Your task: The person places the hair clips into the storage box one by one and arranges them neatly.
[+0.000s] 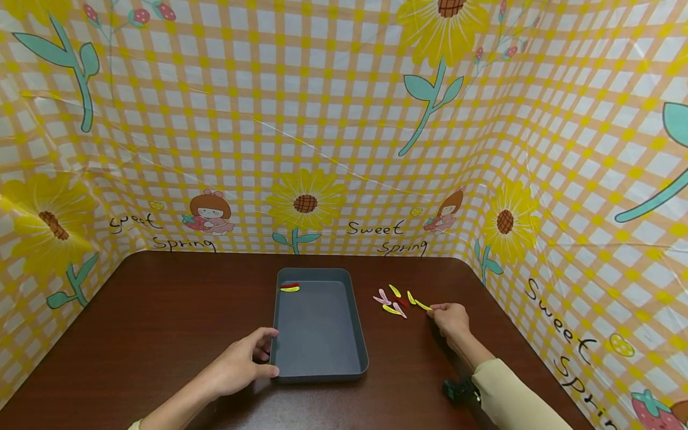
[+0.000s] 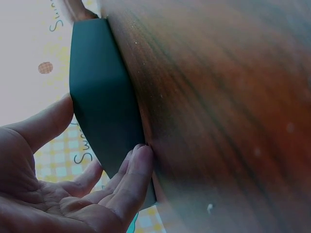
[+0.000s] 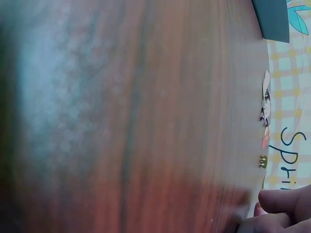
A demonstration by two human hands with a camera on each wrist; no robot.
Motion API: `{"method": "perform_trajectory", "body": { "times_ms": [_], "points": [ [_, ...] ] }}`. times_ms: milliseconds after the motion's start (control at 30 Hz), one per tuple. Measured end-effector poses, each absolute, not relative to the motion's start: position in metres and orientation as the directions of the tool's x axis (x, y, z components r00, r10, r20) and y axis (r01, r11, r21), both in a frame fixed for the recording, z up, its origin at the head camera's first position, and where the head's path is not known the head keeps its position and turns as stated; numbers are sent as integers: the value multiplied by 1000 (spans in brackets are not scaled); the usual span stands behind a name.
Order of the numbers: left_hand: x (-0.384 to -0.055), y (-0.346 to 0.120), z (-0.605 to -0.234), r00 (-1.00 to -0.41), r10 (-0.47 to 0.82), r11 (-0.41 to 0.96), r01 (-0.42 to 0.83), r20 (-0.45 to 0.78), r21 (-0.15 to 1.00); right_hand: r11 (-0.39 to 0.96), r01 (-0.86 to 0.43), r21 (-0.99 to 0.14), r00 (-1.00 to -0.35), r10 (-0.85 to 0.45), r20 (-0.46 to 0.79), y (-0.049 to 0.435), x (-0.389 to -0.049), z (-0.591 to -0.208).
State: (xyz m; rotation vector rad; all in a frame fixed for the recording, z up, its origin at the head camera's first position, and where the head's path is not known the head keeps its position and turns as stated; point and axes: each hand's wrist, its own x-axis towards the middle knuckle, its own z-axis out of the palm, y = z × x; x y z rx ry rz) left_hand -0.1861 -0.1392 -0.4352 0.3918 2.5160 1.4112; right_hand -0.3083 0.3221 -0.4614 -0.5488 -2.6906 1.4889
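My right hand (image 1: 452, 320) pinches the end of a slim yellow snap hair clip (image 1: 423, 304) between thumb and fingertips, close over the table. To its left lies a loose group of hair clips: yellow clips (image 1: 395, 291), pink clips (image 1: 383, 296) and a dark red clip (image 1: 400, 301). A grey rectangular baking pan (image 1: 359, 334) stands mid-table. Inside its far left corner, a yellow clip (image 1: 290, 289) lies against a red clip (image 1: 288, 285). At the pan's left side, my left hand (image 1: 243, 361) rests its spread fingers and thumb; the left wrist view shows fingertips on the outer wall (image 2: 99, 77).
The brown wooden table (image 1: 177, 298) is enclosed by a yellow checked cloth (image 1: 333, 131) with sunflowers at the back and both sides. A small black device (image 1: 457, 391) is by the right sleeve (image 1: 510, 394).
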Motion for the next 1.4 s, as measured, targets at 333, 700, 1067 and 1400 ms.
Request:
{"method": "perform_trajectory", "body": {
  "times_ms": [333,700,1067,1400],
  "points": [
    [-186,-139,-434,-937,342,497,111,-76,860,453,276,-848,-947,277,-161,322,-308,-456],
    [-185,-138,-435,-936,341,501,105,-84,859,479,247,-842,-959,245,-142,309,-314,-444],
    [-187,-139,-436,-938,336,514,110,-82,851,483,231,-845,-966,221,-137,293,-323,-431],
    [-188,-139,-437,-939,338,513,125,-66,849,470,200,-860,-977,161,-139,279,-332,-421]
  ]
}}
